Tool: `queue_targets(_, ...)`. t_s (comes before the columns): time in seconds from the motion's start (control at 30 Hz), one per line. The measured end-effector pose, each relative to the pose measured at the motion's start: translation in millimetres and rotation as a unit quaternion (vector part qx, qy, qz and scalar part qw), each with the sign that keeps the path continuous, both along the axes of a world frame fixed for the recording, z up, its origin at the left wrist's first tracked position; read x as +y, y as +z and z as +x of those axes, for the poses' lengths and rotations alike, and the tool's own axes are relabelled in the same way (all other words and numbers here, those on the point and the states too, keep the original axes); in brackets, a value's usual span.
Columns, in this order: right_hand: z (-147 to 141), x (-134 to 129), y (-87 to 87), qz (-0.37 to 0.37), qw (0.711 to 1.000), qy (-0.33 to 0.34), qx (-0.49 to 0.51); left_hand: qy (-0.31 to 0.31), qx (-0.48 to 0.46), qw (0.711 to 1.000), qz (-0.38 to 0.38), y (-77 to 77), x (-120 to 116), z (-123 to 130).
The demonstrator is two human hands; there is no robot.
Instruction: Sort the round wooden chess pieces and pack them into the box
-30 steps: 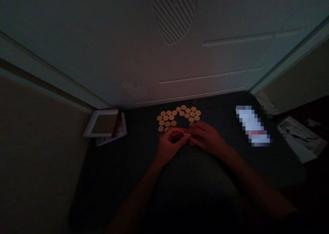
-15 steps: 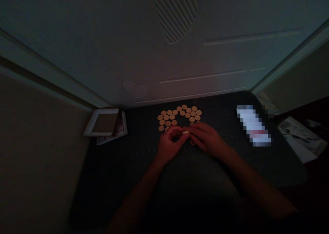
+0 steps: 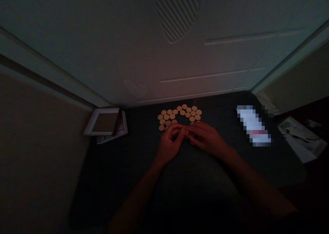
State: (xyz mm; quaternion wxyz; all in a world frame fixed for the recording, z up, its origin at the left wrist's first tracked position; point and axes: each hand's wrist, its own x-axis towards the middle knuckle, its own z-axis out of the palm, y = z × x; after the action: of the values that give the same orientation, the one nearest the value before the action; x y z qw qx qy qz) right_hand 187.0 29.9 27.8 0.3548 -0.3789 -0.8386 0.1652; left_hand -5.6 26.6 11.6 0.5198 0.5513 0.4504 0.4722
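Fingertips meeting low over a dark counter (image 3: 138,158), you hold a small pale disc (image 3: 186,132) between your two hands in a dimly lit room. Your left hand (image 3: 171,143) is curled, its thumb and fingers closed in a pinch on the disc; your right hand (image 3: 208,138) reaches in from the other side, fingers extended and bunched, their tips drawn together at the same piece, most of which they hide. Just beyond your knuckles, round tan pieces (image 3: 166,117) lie flat on the counter in two close-set groups, left and right, linked along the far side by a short arch of the same; those nearest you are partly covered by your hands. At the counter's far left corner, a white-bordered frame (image 3: 105,122) with a brown center rests overlapping a second frame (image 3: 123,124). Well to your right lies a bright, blurred-out object (image 3: 252,126), its details unreadable. Behind the counter rises a pale panel (image 3: 102,55) bearing a large ribbed heart (image 3: 177,14) and a smaller heart (image 3: 135,88) in relief.
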Motion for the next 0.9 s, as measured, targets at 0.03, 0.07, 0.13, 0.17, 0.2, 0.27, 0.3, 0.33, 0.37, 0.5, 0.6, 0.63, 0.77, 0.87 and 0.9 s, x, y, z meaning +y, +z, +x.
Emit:
queue_targets(0.03, 0.1, 0.1, 0.3, -0.002, 1.000, -0.001, 0.001, -0.002, 0.001, 1.000, 0.002, 0.9, -0.1, -0.1)
queue_targets(0.07, 0.2, 0.1, 0.6, -0.003, 1.000, -0.002, 0.002, -0.005, 0.002, 1.000, 0.003, 1.8, -0.2, -0.1)
queue_targets(0.13, 0.4, 0.1, 1.0, -0.005, 1.000, -0.005, -0.001, -0.011, 0.003, 1.000, 0.006, 3.5, -0.1, -0.2)
queue_targets(0.17, 0.4, 0.2, 1.0, -0.006, 1.000, -0.005, -0.002, -0.012, 0.005, 1.000, 0.007, 4.2, -0.1, -0.3)
queue_targets(0.2, 0.5, 0.2, 1.1, -0.007, 1.000, -0.004, -0.003, -0.013, 0.008, 1.000, 0.007, 4.7, -0.1, -0.3)
queue_targets(0.27, 0.6, 0.4, 0.9, -0.001, 1.000, -0.005, 0.000, -0.015, 0.015, 1.000, 0.009, 4.9, -0.2, -0.4)
queue_targets(0.3, 0.7, 0.5, 0.9, 0.002, 1.000, -0.006, 0.000, -0.017, 0.017, 1.000, 0.010, 4.7, -0.4, -0.5)
queue_targets(0.33, 0.9, 0.7, 1.0, 0.004, 1.000, -0.006, 0.001, -0.018, 0.017, 1.000, 0.011, 4.2, -0.7, -0.7)
queue_targets(0.37, 1.1, 0.8, 1.1, 0.005, 1.000, -0.008, 0.001, -0.018, 0.017, 1.000, 0.012, 3.6, -1.0, -0.9)
queue_targets(0.5, 2.4, 1.4, 2.1, -0.005, 1.000, -0.013, 0.000, -0.029, 0.012, 0.999, 0.016, 0.7, -2.1, -2.4)
queue_targets(0.6, 3.4, 1.5, 2.5, -0.005, 1.000, -0.013, -0.001, -0.040, 0.005, 0.999, 0.011, -0.5, -2.3, -3.1)
queue_targets(0.63, 3.7, 1.5, 2.5, -0.007, 1.000, -0.012, -0.003, -0.043, 0.001, 0.999, 0.009, -0.7, -2.3, -3.2)
queue_targets(0.77, 4.8, 1.8, 2.1, -0.017, 1.000, -0.013, -0.010, -0.059, -0.008, 0.998, 0.002, -0.9, -2.9, -2.9)
queue_targets(0.87, 5.1, 2.1, 1.8, -0.009, 1.000, -0.012, -0.006, -0.059, -0.004, 0.998, 0.001, -1.8, -4.0, -3.0)
queue_targets(0.9, 5.0, 2.1, 1.8, -0.007, 1.000, -0.012, -0.003, -0.058, -0.001, 0.998, 0.002, -2.1, -4.2, -3.0)
